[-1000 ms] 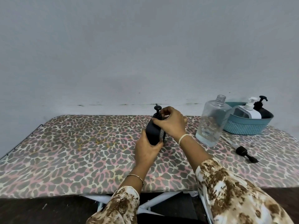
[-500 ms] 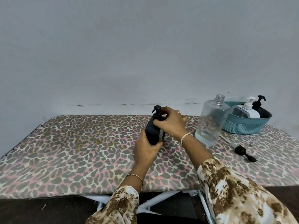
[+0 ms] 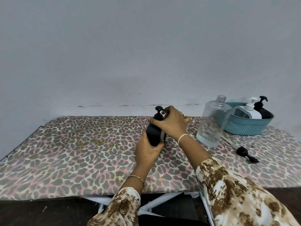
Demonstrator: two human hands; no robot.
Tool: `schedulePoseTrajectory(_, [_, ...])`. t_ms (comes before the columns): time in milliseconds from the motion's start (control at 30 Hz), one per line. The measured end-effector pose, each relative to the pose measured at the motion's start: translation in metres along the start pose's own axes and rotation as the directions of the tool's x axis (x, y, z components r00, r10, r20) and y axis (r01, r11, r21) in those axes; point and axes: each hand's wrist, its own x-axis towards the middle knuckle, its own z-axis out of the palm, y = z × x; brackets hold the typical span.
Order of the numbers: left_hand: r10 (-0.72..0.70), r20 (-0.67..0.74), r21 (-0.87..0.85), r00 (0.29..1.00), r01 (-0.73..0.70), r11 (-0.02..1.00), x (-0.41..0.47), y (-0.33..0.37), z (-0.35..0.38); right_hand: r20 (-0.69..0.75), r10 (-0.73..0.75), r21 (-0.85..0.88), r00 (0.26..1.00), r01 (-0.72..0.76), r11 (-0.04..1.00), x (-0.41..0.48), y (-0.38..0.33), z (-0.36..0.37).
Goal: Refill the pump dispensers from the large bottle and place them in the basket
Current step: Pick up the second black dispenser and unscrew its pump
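Near the middle of the table (image 3: 81,152), the left hand (image 3: 147,152) gripped the black dispenser (image 3: 153,134) low, hiding its base. The right hand (image 3: 173,123) curled round its pump collar, covering the neck

No readable text, labels, brands, numbers or signs on any object in view.

The right hand (image 3: 171,123) covers the black dispenser's (image 3: 153,134) collar, the left hand (image 3: 147,152) its lower end. The basket (image 3: 244,126) wall hides the bottoms of the white dispenser (image 3: 253,111) and the far black dispenser (image 3: 260,106). Both sleeves (image 3: 236,201) run off the near edge.
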Motion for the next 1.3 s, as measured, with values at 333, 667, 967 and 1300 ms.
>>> schedulePoseTrajectory(333, [-0.014, 0.006, 0.006, 1.000, 0.014, 1.000, -0.001, 0.001, -0.001, 0.033, 0.003, 0.008, 0.999, -0.003, 1.000, 0.002, -0.003, 0.003])
schedulePoseTrajectory(667, [0.012, -0.004, -0.018, 1.000, -0.012, 1.000, -0.002, 0.003, -0.001, -0.001, -0.001, 0.154, 1.000, 0.001, 0.988, -0.001, -0.014, -0.024])
schedulePoseTrajectory(967, [0.003, 0.008, -0.031, 1.000, -0.003, 1.000, -0.004, 0.004, -0.003, -0.092, 0.196, 0.717, 0.976, -0.072, 0.694, 0.010, -0.012, -0.067])
schedulePoseTrajectory(1300, [-0.039, 0.027, -0.086, 0.999, 0.041, 0.995, -0.003, 0.000, -0.001, -0.136, 0.336, 0.755, 0.932, -0.122, 0.644, -0.021, 0.053, -0.065])
